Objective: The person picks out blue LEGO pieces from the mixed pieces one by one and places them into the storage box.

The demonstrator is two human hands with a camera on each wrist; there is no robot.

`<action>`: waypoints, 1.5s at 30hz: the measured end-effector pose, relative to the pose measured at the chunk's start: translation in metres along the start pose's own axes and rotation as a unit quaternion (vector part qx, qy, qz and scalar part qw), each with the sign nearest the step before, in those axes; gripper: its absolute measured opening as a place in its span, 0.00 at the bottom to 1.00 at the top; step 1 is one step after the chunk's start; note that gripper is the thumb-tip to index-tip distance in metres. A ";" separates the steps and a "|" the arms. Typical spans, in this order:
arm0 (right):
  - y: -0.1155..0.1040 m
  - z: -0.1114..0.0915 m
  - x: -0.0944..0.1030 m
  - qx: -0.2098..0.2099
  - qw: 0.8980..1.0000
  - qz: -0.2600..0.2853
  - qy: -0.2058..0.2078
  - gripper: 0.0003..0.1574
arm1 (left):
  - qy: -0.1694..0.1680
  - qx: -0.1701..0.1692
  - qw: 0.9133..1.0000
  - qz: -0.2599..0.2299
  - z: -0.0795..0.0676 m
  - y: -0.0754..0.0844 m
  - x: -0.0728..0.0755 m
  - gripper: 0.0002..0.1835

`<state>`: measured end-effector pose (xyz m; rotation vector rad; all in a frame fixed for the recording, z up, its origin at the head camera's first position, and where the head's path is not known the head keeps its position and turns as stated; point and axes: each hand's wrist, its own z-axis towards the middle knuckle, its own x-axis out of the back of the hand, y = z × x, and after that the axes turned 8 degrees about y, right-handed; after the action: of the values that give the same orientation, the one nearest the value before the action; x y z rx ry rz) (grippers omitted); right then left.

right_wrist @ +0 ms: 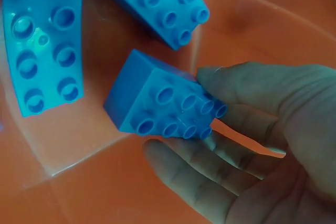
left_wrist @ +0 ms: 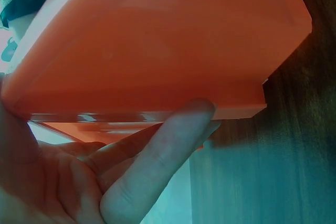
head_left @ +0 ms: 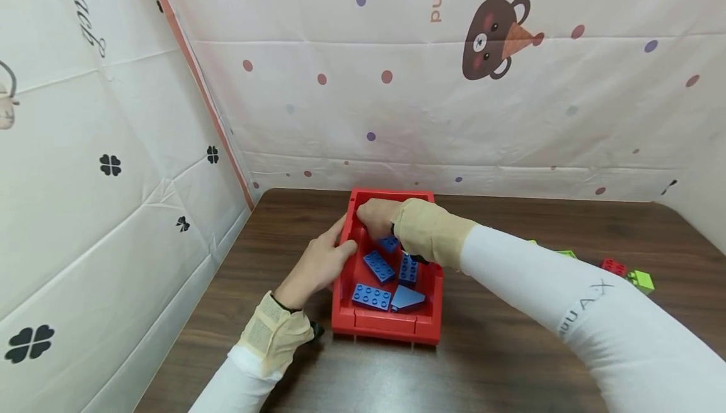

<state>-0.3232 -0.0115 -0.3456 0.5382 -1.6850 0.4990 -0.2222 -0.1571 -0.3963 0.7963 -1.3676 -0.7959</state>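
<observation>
A red box [head_left: 386, 331] stands on the table. My left hand [head_left: 320, 265] grips its left wall, with the thumb at the rim; the box side [left_wrist: 157, 40] fills much of the left wrist view. My right hand [head_left: 377, 216] reaches into the far end of the box. In the right wrist view its thumb and fingers pinch a blue toy brick [right_wrist: 173, 103] with studs on one face. Several more blue bricks lie on the box floor, among them a studded brick [head_left: 371, 296] and a smooth angled piece [head_left: 406, 299] near the front wall.
Right of the box, partly behind my right sleeve, lie a red brick [head_left: 612, 267] and a light green brick [head_left: 642, 281]. A printed white sheet [head_left: 340, 116] hangs behind the dark wooden table [head_left: 488, 356] and along its left side.
</observation>
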 end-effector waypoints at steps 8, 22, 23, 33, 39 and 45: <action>0.003 0.009 -0.009 -0.001 1.000 -0.015 -0.004 0.17 | 0.001 0.003 1.000 -0.004 0.000 0.002 0.000 0.37; 0.004 0.007 -0.016 -0.001 1.000 -0.005 0.006 0.16 | -0.007 0.003 1.000 -0.021 0.000 0.004 0.001 0.37; 0.004 0.007 -0.016 -0.001 1.000 -0.004 0.006 0.16 | -0.007 0.003 1.000 -0.021 0.000 0.004 0.001 0.37; 0.004 0.009 -0.021 -0.009 1.000 0.014 -0.005 0.15 | -0.006 0.002 1.000 -0.016 0.001 0.002 0.001 0.37; 0.004 0.012 -0.025 -0.017 1.000 0.005 -0.008 0.12 | -0.005 0.003 1.000 -0.013 0.000 0.001 0.001 0.37; 0.004 0.013 -0.026 -0.028 1.000 0.008 -0.008 0.12 | 0.003 -0.002 1.000 -0.001 0.000 0.001 0.001 0.37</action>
<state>-0.3314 -0.0140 -0.3738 0.4894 -1.7156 0.4589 -0.2223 -0.1573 -0.3954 0.7959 -1.3597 -0.7978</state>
